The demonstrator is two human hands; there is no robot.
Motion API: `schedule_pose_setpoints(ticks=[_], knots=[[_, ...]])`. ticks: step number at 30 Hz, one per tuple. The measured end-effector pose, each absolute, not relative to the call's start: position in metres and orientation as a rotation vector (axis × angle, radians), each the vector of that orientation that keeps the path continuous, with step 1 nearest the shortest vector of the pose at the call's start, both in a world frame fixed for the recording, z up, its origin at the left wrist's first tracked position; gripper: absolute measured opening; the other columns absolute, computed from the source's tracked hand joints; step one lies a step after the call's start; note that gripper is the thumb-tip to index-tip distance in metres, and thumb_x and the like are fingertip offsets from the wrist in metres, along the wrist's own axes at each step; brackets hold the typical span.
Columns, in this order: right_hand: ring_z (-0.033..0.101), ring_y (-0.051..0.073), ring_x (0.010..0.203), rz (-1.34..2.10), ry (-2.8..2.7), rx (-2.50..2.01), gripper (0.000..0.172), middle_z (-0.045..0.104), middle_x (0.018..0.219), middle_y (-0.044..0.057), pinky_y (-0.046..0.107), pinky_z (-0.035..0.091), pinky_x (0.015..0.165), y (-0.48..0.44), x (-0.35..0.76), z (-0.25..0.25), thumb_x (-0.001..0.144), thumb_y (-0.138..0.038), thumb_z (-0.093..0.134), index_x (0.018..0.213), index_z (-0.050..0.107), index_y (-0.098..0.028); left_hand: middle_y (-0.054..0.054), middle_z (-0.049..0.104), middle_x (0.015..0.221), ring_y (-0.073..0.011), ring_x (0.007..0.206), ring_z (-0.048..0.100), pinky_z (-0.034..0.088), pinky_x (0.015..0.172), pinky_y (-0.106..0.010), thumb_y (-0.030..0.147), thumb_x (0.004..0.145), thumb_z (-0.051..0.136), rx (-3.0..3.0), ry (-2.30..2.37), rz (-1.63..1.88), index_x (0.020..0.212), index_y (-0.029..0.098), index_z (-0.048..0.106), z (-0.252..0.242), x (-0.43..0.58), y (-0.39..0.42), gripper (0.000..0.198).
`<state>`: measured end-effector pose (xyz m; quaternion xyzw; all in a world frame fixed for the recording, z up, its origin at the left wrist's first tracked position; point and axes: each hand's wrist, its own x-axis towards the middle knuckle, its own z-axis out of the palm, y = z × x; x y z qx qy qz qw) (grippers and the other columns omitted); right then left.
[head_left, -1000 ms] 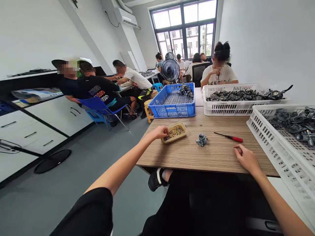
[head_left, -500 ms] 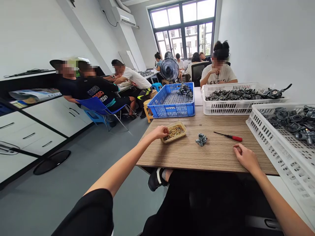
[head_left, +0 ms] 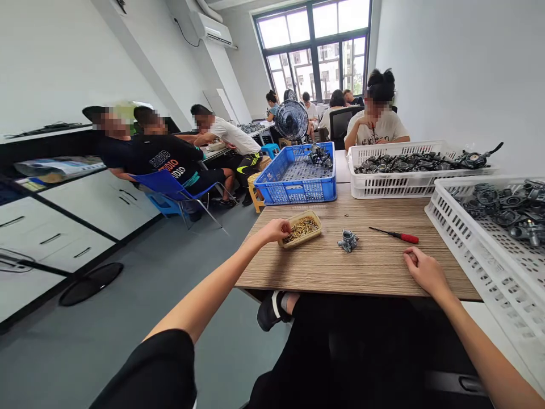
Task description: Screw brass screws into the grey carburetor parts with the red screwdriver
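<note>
Brass parts [head_left: 301, 229] fill a small tray [head_left: 298, 242] at my left hand [head_left: 272, 230], its fingers curled at the rim; I cannot tell if they pinch anything. My right hand [head_left: 426, 274] rests empty, loosely open, on the worktop [head_left: 366, 278].

Surface [head_left: 340, 278] brown w/ striped wood grain; tray [head_left: 310, 241] tan, screws [head_left: 301, 229] brass-colored; screwdriver [head_left: 402, 237] red-handled; blue crate [head_left: 296, 193], white crate [head_left: 395, 188] both lattice-patterned.

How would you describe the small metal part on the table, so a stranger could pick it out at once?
On the wood-grain table, below the blue plastic crate, sits a small grey carburetor body. It stands alone between the tray of brass pieces and the red-handled screwdriver, while similar parts lie piled in the white crates.
</note>
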<state>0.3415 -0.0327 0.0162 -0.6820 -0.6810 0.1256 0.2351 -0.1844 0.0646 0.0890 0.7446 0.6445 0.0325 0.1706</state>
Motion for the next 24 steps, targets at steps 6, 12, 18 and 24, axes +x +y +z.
schedule_pose_setpoints(ticks=[6, 12, 18, 24], knots=[[0.066, 0.025, 0.070, 0.351, -1.872, -1.864, 0.026, 0.069, 0.073, 0.002, 0.031, 0.035, 0.063, -0.033, 0.342, 0.014, 0.098, -0.042, 0.048, 0.103, 0.067, -0.025, -0.004, 0.080, 0.087, -0.0182, 0.083, 0.074, 0.054, 0.073, -0.024, 0.016, 0.074, 0.067, 2.117, 1.831, 0.153, 0.087, 0.019, 0.078, 0.087, -0.184, 0.063, 0.018], [0.065, 0.024, 0.066, 0.329, -1.886, -1.872, 0.024, 0.067, 0.069, 0.001, 0.031, 0.034, 0.061, -0.032, 0.342, 0.015, 0.098, -0.042, 0.048, 0.102, 0.066, -0.025, -0.004, 0.080, 0.090, -0.0173, 0.083, 0.074, 0.055, 0.074, -0.024, 0.014, 0.074, 0.067, 2.124, 1.836, 0.235, 0.087, 0.018, 0.076, 0.087, -0.180, 0.065, 0.017], [0.068, 0.024, 0.069, 0.329, -1.896, -1.873, 0.023, 0.070, 0.071, 0.001, 0.030, 0.034, 0.061, -0.031, 0.343, 0.013, 0.100, -0.040, 0.049, 0.104, 0.066, -0.025, -0.005, 0.079, 0.092, -0.0176, 0.084, 0.074, 0.057, 0.076, -0.025, 0.014, 0.074, 0.067, 2.141, 1.826, 0.278, 0.088, 0.018, 0.076, 0.083, -0.176, 0.065, 0.017], [0.067, 0.024, 0.067, 0.317, -1.898, -1.870, 0.023, 0.070, 0.071, 0.001, 0.030, 0.034, 0.061, -0.032, 0.342, 0.013, 0.099, -0.041, 0.050, 0.104, 0.067, -0.025, -0.004, 0.078, 0.091, -0.0180, 0.084, 0.073, 0.056, 0.075, -0.025, 0.015, 0.076, 0.067, 2.169, 1.824, 0.252, 0.087, 0.020, 0.076, 0.079, -0.171, 0.065, 0.015]])
